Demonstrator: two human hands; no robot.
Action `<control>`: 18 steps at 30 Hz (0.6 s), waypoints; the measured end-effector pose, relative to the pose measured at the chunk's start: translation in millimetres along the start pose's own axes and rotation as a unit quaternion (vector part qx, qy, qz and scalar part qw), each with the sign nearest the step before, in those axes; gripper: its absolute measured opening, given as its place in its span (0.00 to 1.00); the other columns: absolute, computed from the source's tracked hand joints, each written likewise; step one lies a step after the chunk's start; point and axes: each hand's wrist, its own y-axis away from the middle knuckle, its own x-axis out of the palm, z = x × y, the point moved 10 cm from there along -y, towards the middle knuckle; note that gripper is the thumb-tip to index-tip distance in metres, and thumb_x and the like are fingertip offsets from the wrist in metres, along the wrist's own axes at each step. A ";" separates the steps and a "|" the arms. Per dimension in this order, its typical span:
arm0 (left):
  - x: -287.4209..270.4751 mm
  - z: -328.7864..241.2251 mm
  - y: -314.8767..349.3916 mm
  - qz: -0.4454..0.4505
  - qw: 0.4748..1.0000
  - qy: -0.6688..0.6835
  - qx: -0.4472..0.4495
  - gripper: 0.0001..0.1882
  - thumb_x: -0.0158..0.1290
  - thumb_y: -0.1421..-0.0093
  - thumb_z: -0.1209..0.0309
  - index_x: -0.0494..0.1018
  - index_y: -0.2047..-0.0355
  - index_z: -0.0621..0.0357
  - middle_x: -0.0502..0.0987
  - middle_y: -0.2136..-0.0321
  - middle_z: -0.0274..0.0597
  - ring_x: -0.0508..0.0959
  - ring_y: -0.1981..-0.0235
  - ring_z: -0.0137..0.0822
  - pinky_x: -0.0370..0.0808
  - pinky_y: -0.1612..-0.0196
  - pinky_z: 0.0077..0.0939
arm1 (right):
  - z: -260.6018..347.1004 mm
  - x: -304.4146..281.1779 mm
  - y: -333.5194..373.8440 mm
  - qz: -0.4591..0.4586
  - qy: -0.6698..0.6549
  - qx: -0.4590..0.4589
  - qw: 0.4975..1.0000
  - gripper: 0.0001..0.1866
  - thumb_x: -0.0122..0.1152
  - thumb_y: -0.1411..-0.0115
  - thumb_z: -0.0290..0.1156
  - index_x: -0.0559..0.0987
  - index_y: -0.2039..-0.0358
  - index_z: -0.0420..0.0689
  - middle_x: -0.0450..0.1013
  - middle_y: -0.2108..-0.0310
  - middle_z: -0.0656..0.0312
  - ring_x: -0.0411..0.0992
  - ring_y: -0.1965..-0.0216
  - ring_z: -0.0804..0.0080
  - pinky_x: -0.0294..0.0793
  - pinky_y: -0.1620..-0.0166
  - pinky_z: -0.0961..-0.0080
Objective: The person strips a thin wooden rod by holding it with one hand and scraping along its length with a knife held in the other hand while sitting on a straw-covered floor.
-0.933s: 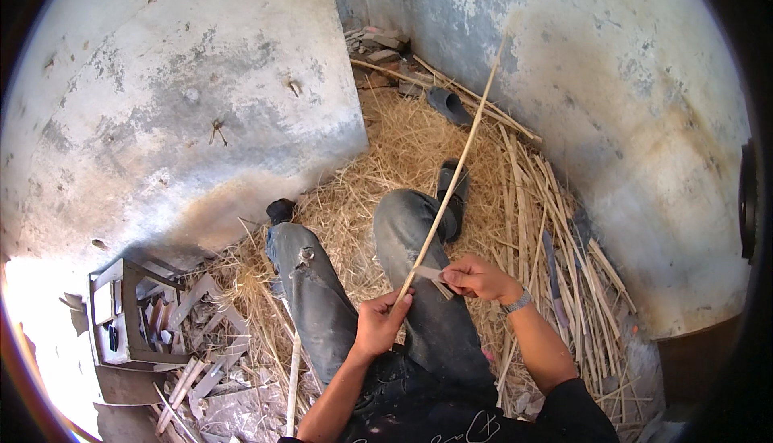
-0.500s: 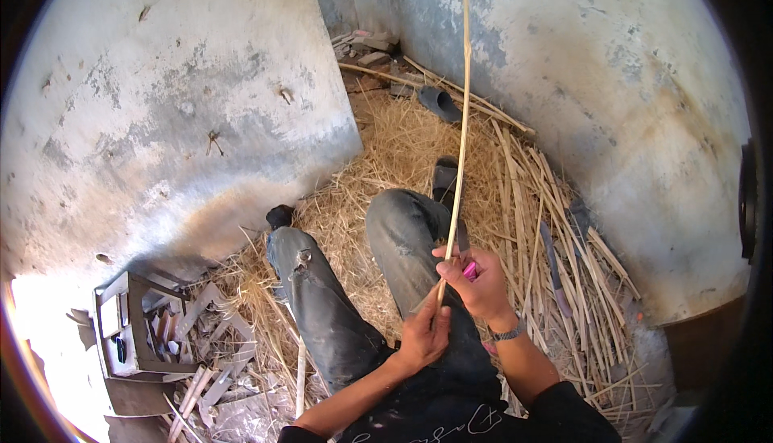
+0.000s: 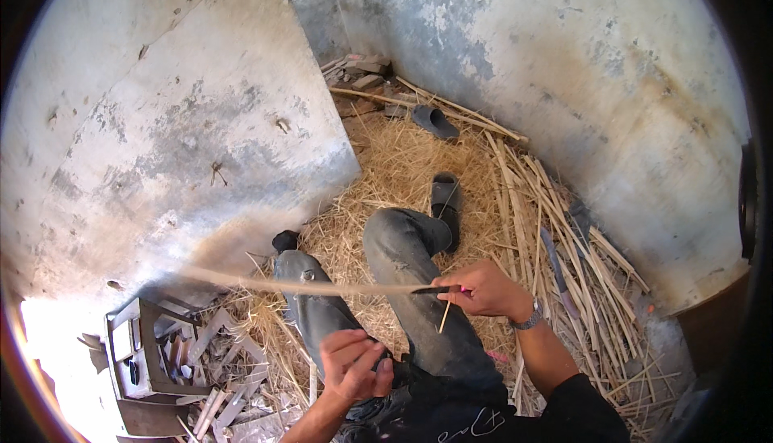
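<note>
My right hand (image 3: 487, 290) is closed around a knife with a bit of pink handle showing; its dark blade (image 3: 435, 290) points left. A long pale bamboo strip (image 3: 322, 287), smeared by motion, stretches left from the blade across above my knees. Whether my right fingers also pinch the strip is hidden. A short thin sliver (image 3: 444, 316) hangs below the blade. My left hand (image 3: 352, 366) is over my lap, palm up with fingers half bent and apart from the thumb, and nothing shows in it. The strip passes beyond it without touching.
Many split bamboo strips (image 3: 555, 242) lie along the right wall, with a long blade-like tool (image 3: 557, 270) among them. Straw-like shavings (image 3: 403, 149) cover the floor. A dark slipper (image 3: 436, 122) lies ahead. A small wooden frame (image 3: 151, 354) stands left amid scraps.
The bamboo strip has swung from upright to lying leftward across my knees. My left hand has let go of it and moved left and down. My right hand has turned, the blade now pointing left.
</note>
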 end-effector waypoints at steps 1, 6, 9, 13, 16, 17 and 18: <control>-7.7 -6.1 -8.7 -0.020 0.996 -0.088 0.011 0.22 0.60 0.47 0.71 0.77 0.51 0.61 0.77 0.56 0.51 0.77 0.53 0.46 0.74 0.53 0.48 | -5.5 6.6 3.4 0.040 0.018 0.029 0.999 0.14 0.70 0.43 0.35 0.86 0.57 0.47 0.81 0.72 0.56 0.78 0.76 0.60 0.75 0.70 0.66; 32.9 42.1 -11.5 0.207 0.951 -0.179 -0.143 0.23 0.64 0.43 0.64 0.77 0.48 0.59 0.77 0.61 0.42 0.79 0.60 0.45 0.74 0.57 0.43 | -22.5 23.9 4.2 0.043 0.113 0.002 0.993 0.14 0.71 0.44 0.32 0.87 0.55 0.54 0.80 0.72 0.59 0.77 0.74 0.60 0.74 0.72 0.67; 63.2 80.2 70.4 0.355 0.876 -0.129 -0.299 0.21 0.61 0.39 0.67 0.77 0.47 0.61 0.79 0.69 0.46 0.80 0.71 0.47 0.75 0.67 0.43 | -13.3 19.6 -2.0 -0.039 0.169 0.012 0.985 0.17 0.71 0.45 0.32 0.86 0.53 0.57 0.78 0.71 0.63 0.78 0.73 0.63 0.75 0.71 0.67; 72.6 64.6 87.0 0.250 0.909 0.005 -0.334 0.16 0.59 0.38 0.74 0.78 0.49 0.64 0.75 0.79 0.50 0.78 0.79 0.48 0.74 0.75 0.42 | -16.3 1.7 -1.0 -0.143 0.187 0.057 0.970 0.19 0.70 0.46 0.28 0.86 0.52 0.57 0.77 0.69 0.65 0.78 0.73 0.65 0.77 0.71 0.68; 81.4 52.8 86.3 0.210 0.905 0.058 -0.365 0.14 0.58 0.38 0.77 0.78 0.51 0.67 0.74 0.81 0.53 0.77 0.81 0.48 0.73 0.76 0.38 | -24.2 4.2 6.9 -0.179 0.170 0.005 0.969 0.18 0.69 0.48 0.23 0.87 0.56 0.54 0.79 0.69 0.61 0.79 0.73 0.65 0.77 0.71 0.70; 83.1 54.8 87.8 0.214 0.892 0.074 -0.391 0.13 0.58 0.37 0.76 0.78 0.52 0.68 0.74 0.81 0.55 0.76 0.82 0.46 0.73 0.76 0.36 | -28.3 5.5 10.0 -0.199 0.146 0.008 0.969 0.17 0.68 0.49 0.21 0.87 0.59 0.53 0.80 0.69 0.60 0.79 0.73 0.64 0.78 0.70 0.70; 84.3 57.0 91.3 0.217 0.879 0.090 -0.415 0.13 0.58 0.36 0.76 0.78 0.53 0.70 0.74 0.81 0.56 0.76 0.82 0.45 0.73 0.76 0.35 | -31.2 3.7 13.2 -0.218 0.121 0.012 0.968 0.15 0.68 0.50 0.20 0.87 0.62 0.51 0.80 0.70 0.59 0.79 0.73 0.63 0.78 0.70 0.69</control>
